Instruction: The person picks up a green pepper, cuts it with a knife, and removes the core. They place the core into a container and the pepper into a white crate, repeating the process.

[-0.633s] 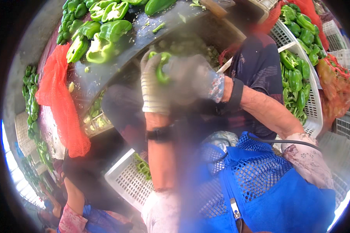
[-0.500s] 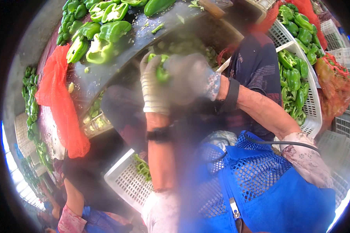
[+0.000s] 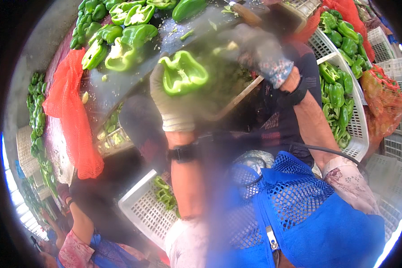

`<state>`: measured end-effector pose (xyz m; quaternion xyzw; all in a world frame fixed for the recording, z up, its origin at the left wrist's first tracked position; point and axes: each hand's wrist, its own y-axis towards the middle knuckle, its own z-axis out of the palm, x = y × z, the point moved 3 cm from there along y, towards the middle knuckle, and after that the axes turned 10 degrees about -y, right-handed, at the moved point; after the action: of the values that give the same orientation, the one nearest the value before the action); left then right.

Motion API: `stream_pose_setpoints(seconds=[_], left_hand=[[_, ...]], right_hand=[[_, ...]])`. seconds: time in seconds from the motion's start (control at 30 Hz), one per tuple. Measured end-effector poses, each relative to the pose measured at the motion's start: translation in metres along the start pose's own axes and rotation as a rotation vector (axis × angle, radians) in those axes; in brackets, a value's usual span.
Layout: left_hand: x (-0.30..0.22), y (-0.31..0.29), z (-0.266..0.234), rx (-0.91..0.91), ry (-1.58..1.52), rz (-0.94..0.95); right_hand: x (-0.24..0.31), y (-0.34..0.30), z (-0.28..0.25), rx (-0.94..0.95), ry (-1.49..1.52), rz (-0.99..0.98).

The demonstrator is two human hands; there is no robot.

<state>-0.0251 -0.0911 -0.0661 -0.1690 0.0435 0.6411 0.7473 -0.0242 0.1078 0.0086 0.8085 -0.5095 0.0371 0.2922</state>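
Observation:
My left hand [image 3: 163, 96], in a pale striped glove, is closed on a halved green bell pepper [image 3: 183, 73]. The pepper's cut side faces up, showing its hollow inside and pale ribs. Up and to the right, my gloved right hand [image 3: 257, 44] is smeared by motion, so its fingers cannot be made out. By its fingertips shows a small pale blurred bit [image 3: 232, 45], perhaps pepper core. Just beyond that hand lies a wooden-handled tool [image 3: 245, 13] on the dark work surface [image 3: 165, 42]. Cut pepper halves [image 3: 120, 54] and whole peppers lie at the far left.
Red mesh netting [image 3: 69, 111] drapes over the table's left side. White crates of peppers [image 3: 359, 129] stand at the right, beside a filled red net bag [image 3: 382, 98]. Another white crate [image 3: 140, 207] sits at my lower left, near another person's arm [image 3: 80, 223].
My right hand has moved away from the left, up and to the right. The pepper in my left hand now shows its open cut side.

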Motion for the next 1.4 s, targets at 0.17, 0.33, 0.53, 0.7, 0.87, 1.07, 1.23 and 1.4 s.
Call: stream_pose_setpoints(seconds=[0.17,0.33,0.53,0.7,0.87,1.07,1.23,1.4], left_hand=[[0.011,-0.019,0.032,0.259,0.618,0.381],[0.020,-0.018,0.036,0.194,0.571,0.261],[0.014,-0.010,0.024,0.125,0.258,0.223],[0.026,-0.015,0.036,0.191,0.688,0.366],[0.012,-0.009,0.014,0.014,0.194,0.277],[0.012,-0.007,0.033,0.129,-0.024,0.153],[0.011,-0.014,0.044,0.120,0.349,0.446],[-0.008,-0.004,0.047,0.058,0.296,0.598]], right_hand=[[0.029,-0.003,0.056,0.287,0.240,0.132],[0.027,-0.004,0.072,0.209,0.070,0.015],[0.015,0.012,0.026,0.186,0.647,0.307],[0.036,0.005,0.058,0.326,-0.153,0.080],[0.035,0.003,0.028,0.202,0.570,0.134],[-0.036,-0.015,0.027,0.045,1.095,-0.040],[0.041,-0.009,0.040,0.084,0.969,0.241],[0.047,0.016,-0.005,-0.336,0.726,0.248]])
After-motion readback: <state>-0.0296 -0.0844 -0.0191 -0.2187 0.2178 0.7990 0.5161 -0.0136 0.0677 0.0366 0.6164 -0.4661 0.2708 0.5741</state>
